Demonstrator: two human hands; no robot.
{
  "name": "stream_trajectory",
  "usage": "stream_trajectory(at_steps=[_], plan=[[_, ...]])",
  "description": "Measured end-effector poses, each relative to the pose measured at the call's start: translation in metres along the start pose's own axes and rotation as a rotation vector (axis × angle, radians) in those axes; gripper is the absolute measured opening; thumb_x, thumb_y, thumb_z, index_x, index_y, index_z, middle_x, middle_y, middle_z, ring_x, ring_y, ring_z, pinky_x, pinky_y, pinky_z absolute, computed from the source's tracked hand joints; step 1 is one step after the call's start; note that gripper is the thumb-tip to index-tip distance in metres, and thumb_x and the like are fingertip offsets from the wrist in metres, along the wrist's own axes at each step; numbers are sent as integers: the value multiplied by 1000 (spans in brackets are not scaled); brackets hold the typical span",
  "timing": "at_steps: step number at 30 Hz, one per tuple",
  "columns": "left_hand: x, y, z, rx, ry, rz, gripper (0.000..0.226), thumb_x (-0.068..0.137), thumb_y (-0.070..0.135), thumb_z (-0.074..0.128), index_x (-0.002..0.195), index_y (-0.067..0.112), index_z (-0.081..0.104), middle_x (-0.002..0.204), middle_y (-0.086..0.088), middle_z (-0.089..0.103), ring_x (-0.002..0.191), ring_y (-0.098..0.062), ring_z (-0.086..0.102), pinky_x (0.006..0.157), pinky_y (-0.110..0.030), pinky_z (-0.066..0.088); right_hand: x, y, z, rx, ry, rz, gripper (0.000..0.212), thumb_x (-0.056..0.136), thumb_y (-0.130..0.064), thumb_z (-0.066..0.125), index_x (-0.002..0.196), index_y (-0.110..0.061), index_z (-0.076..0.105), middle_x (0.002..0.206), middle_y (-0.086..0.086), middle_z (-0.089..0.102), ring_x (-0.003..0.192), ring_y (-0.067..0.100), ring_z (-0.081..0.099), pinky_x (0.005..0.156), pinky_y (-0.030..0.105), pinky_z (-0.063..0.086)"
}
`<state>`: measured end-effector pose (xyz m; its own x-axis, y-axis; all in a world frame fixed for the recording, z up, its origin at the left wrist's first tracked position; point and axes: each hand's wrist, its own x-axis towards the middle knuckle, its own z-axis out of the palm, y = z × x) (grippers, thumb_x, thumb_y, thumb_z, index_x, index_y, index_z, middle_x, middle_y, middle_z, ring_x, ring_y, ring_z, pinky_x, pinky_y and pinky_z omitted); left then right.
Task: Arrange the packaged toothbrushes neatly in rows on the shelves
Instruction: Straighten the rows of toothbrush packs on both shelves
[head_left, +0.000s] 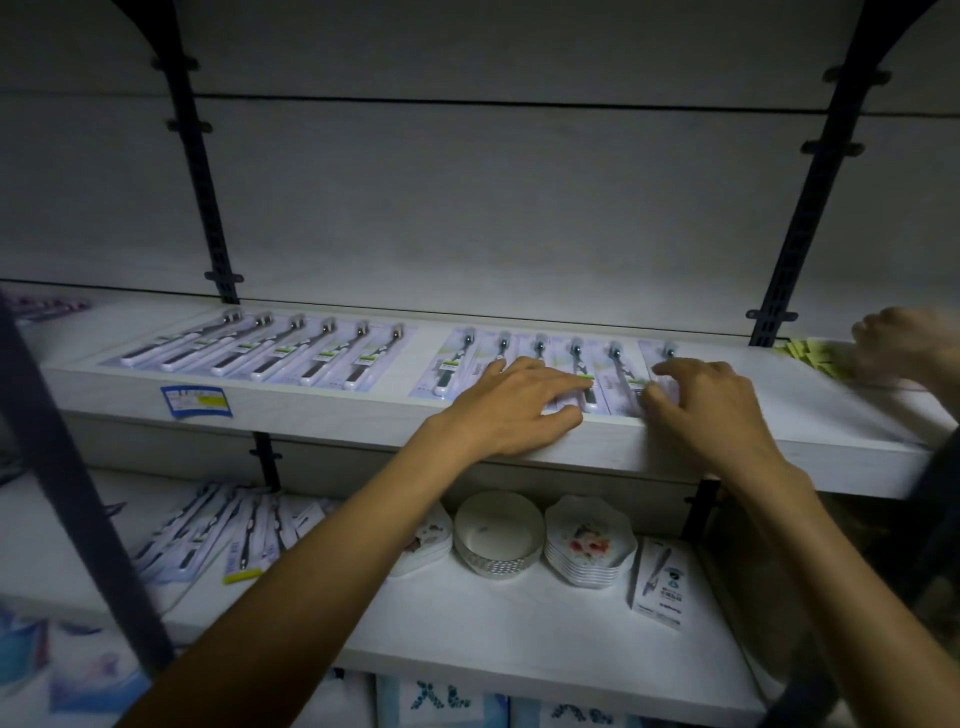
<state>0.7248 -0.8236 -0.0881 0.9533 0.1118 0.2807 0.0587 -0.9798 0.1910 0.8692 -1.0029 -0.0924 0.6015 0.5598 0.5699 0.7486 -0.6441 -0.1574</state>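
Pressing down on the right-hand row of packaged toothbrushes (550, 364), both hands lay flat on the upper shelf (332, 415) near its front edge. The left hand (511, 410) had its fingers spread wide over the middle packs of that row, clasping nothing; the right hand (709, 410) rested just beside it, fingers loosely curled over the two packs at the row's right end, likewise holding nothing that could be seen. Neither grip was closed round a pack; the palms and fingertips looked set to slide and square the cards.

To the left on the same shelf a second row of toothbrush packs (270, 348) lay side by side, angled alike and seemingly finished. The step in hand appeared to be the evening-up of the right-hand row, nudging the packs so that their lower edges lined with the shelf front.

On the lower shelf (498, 639) a loose heap of toothbrush packs (208, 535) lay fanned and overlapping, and a single boxed item (657, 584) stood beside stacked small dishes (589, 545) and a white bowl (496, 530). Another person's hand (898, 338), blurred, reached near yellow packets (810, 353) at the far right.

The next move likely called for a light, even push, then lifting packs from the heap below.
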Motion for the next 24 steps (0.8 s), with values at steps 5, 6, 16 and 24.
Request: stream_trajectory(at_steps=[5, 6, 16, 24], plan=[[1, -2, 2, 6, 11, 6, 57, 90, 51, 27, 143, 37, 41, 148, 12, 44, 138, -16, 30, 115, -48, 23, -3, 8, 1, 15, -53, 46, 33, 90, -36, 44, 80, -11, 64, 89, 15, 67, 76, 30, 56, 66, 33, 39], [1, -1, 2, 5, 12, 4, 57, 89, 51, 27, 143, 38, 41, 147, 13, 44, 137, -16, 31, 114, -48, 23, -5, 8, 0, 36, -41, 37, 34, 89, -35, 44, 78, -10, 64, 83, 14, 67, 71, 29, 54, 63, 32, 40], [3, -2, 3, 6, 5, 1, 57, 89, 52, 28, 142, 37, 42, 147, 10, 45, 136, -16, 34, 113, -49, 26, -11, 4, -9, 133, -67, 40, 26, 87, -38, 49, 88, -19, 68, 89, 7, 68, 78, 25, 57, 63, 30, 40], [-6, -15, -23, -49, 84, -100, 55, 93, 47, 45, 146, 32, 37, 153, 2, 37, 141, -22, 29, 114, -42, 28, -4, -18, -19, 241, -132, -65, 39, 91, -33, 53, 127, -20, 58, 125, 12, 62, 107, 29, 56, 85, 34, 42]])
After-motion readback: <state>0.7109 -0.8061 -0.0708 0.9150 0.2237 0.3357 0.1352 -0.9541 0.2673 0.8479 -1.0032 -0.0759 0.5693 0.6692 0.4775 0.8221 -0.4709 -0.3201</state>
